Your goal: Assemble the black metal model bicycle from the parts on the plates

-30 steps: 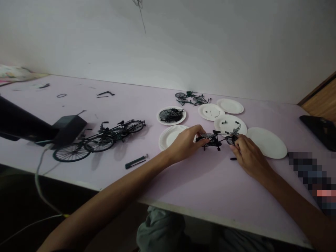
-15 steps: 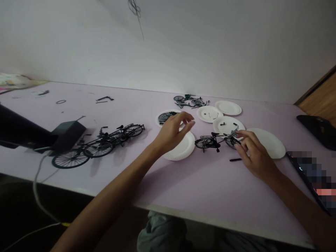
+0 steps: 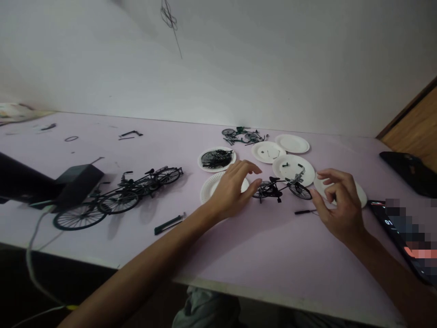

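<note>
A small black model bicycle [image 3: 273, 189] stands on the lilac table [image 3: 191, 255], its front wheel against the rim of a white paper plate [image 3: 293, 167]. My left hand [image 3: 232, 191] hovers just left of its rear wheel, over another paper plate [image 3: 213, 189], and holds nothing. My right hand [image 3: 337, 205] is curled and apart from the bicycle, over a third paper plate [image 3: 358, 197]. A thin black rod [image 3: 303, 212] lies just left of my right hand's fingertips.
Two larger black model bicycles [image 3: 118, 200] stand at the left, beside a black box [image 3: 80, 184]. Further plates hold black parts [image 3: 216, 159] and small pieces [image 3: 266, 151]. A green-handled tool [image 3: 169, 224] lies nearby. A phone [image 3: 387, 223] sits at the right, and the wall bounds the table's back.
Both hands have let go of the model bicycle, which now stands alone. My left hand has drawn back to the left, and my right hand has moved right. The view has tilted slightly.
</note>
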A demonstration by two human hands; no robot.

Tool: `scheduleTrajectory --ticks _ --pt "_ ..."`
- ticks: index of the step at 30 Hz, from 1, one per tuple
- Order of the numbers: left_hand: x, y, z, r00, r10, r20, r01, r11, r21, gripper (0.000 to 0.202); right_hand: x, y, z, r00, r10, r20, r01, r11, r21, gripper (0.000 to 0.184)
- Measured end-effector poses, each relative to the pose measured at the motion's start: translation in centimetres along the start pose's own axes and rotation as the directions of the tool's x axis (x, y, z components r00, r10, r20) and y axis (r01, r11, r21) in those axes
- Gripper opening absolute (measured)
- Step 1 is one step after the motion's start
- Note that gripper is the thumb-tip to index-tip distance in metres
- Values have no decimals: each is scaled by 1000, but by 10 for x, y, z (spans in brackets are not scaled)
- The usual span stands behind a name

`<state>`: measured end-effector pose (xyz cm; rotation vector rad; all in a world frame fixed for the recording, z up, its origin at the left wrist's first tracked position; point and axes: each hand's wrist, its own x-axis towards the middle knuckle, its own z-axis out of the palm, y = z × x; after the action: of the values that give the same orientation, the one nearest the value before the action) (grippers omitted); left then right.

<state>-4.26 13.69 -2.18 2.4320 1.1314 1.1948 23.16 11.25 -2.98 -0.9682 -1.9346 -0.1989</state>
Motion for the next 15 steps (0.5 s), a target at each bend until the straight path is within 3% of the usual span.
scheduleTrajectory --ticks 4,8,15 --pt "-4 4 15 987 -124 98 131 989 -66 26 1 4 7 992 107 73 -105 994 -31 38" --pt "-7 5 20 980 -142 140 152 986 -66 20 1 8 8 965 181 191 -182 983 -10 38" --pt "-8 2 21 973 -174 154 190 977 -94 21 -3 16 11 928 331 171 -353 928 118 38"
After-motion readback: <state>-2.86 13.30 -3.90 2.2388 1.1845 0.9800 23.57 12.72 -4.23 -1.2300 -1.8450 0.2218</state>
